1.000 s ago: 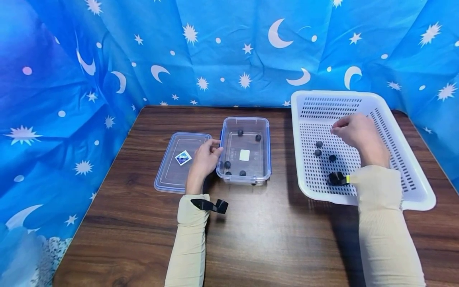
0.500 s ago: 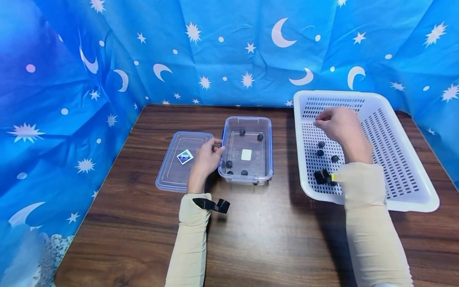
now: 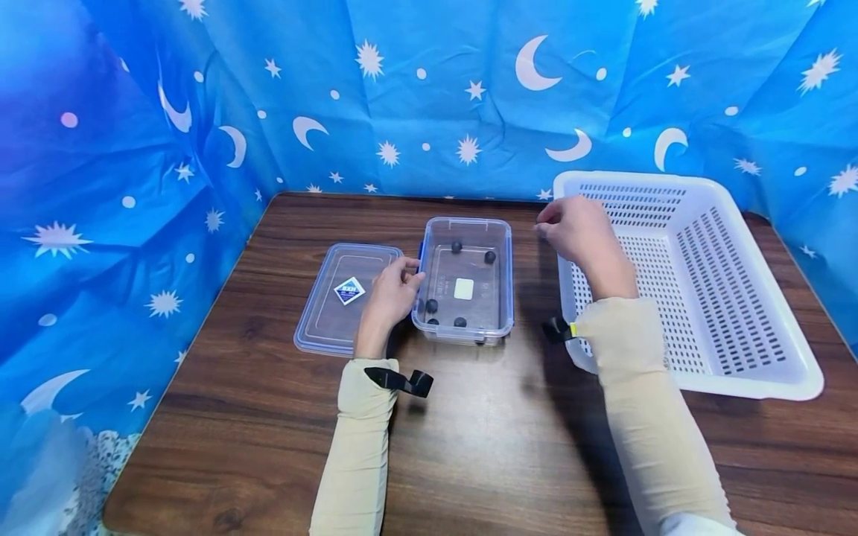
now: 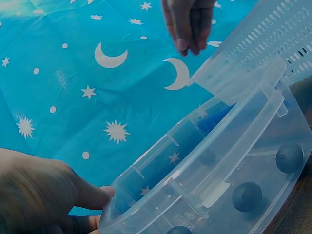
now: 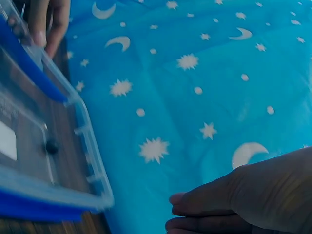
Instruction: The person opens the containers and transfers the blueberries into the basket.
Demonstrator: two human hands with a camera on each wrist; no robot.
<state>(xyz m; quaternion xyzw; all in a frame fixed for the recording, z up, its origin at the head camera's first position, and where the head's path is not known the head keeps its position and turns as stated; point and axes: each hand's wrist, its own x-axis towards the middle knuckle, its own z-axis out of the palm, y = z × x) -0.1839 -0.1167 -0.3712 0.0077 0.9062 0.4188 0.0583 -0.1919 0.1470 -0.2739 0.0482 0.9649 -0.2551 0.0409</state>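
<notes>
The clear plastic food container (image 3: 471, 336), with blue side latches, stands uncovered on the table. Several small dark balls (image 3: 490, 257) lie inside. My left hand (image 3: 392, 294) pinches the container's left edge; in the left wrist view its thumb (image 4: 95, 195) lies against the wall, fingers on the other side. My right hand (image 3: 582, 232) is over the white basket's left rim, between basket and container. Its thumb and fingertips (image 5: 176, 198) are drawn together, pointing at the container; I cannot tell whether something small is between them.
The clear lid (image 3: 322, 298) with a blue diamond label lies left of the container, partly behind the left hand. The white perforated basket (image 3: 798, 365) stands at the right; the right arm covers part of its floor. A blue star-and-moon cloth (image 3: 402, 59) hangs behind the table (image 3: 255, 439).
My right hand has moved left from over the basket's middle to its left rim, fingertips staying together. Its forearm now covers the balls seen earlier in the basket. My left hand stays at the container.
</notes>
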